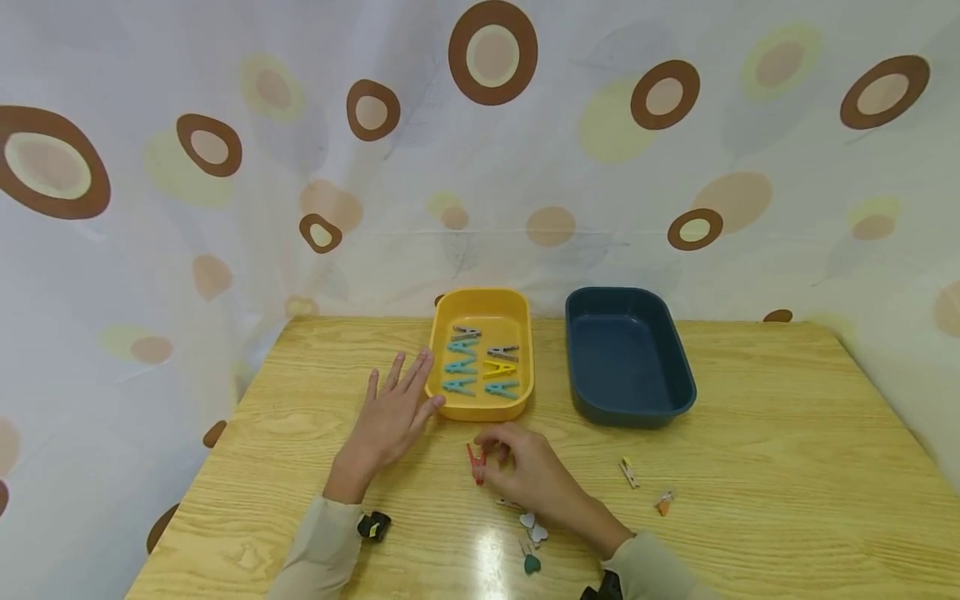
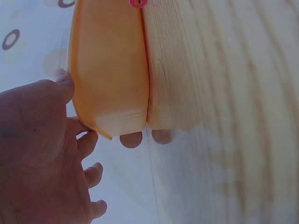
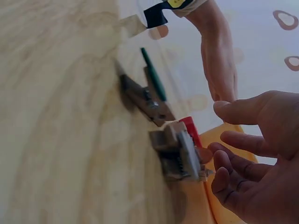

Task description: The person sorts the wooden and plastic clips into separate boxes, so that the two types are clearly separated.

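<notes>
My left hand (image 1: 386,421) rests with spread fingers at the left rim of a yellow tray (image 1: 480,412); in the left wrist view its thumb and a finger touch the tray's edge. Inside the tray lie several teal clothespins (image 1: 460,367), two grey ones (image 1: 502,352) and a yellow one (image 1: 499,369). My right hand (image 1: 536,471) is bent over a red clothespin (image 1: 477,465) on the table in front of the tray. From the right wrist, thumb and fingers look apart, with the red clothespin (image 3: 189,126) partly hidden behind small wooden clips (image 3: 180,151).
A dark blue tray (image 1: 630,412) stands right of the yellow one. Near the right forearm lie white heart clips (image 1: 534,529) and a green heart clip (image 1: 531,564). Further right are a yellow-tipped clip (image 1: 628,472) and an orange one (image 1: 664,503). A patterned curtain (image 1: 420,183) hangs behind the table.
</notes>
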The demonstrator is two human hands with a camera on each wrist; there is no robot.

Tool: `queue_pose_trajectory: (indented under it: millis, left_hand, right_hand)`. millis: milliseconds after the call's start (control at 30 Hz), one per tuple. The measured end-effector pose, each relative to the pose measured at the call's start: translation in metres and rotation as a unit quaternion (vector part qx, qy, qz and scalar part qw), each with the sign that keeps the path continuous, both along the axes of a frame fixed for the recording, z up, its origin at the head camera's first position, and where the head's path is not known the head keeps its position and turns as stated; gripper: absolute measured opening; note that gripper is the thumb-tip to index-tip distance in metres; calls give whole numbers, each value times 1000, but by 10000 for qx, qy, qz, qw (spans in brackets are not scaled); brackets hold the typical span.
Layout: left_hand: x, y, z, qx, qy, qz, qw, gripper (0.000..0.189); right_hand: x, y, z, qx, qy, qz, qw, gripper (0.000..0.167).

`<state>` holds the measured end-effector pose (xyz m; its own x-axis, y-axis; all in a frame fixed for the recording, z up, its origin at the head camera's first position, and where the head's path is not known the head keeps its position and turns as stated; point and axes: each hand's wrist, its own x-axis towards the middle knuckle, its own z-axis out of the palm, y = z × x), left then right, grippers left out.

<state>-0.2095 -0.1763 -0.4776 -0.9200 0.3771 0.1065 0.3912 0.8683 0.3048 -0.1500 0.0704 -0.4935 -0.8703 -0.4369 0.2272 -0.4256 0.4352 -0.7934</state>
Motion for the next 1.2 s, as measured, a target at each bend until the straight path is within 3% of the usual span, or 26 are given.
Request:
queue_pose_trajectory:
  millis: [367, 600, 800, 967, 1200]
  left_hand:
    - [1, 0, 1, -60, -20, 24, 10000, 69]
    - [0, -1, 0, -57, -64, 25, 10000, 70]
    - [-1, -1, 1, -71, -88, 28, 9999, 70]
    - [-2, -1, 1, -125, -74, 19, 9999, 71]
    - [-2, -1, -1, -88, 17, 9, 10000, 71]
  right_hand:
    - [3, -7, -5, 535, 233, -111, 9982, 40]
    - [3, -8, -4, 825, 287, 169, 9960, 34]
    - [3, -8, 0, 875, 267, 465, 9947, 39]
    - [3, -7, 0, 827, 191, 411, 9955, 47]
    - [1, -5, -3, 741, -9, 263, 9969, 39]
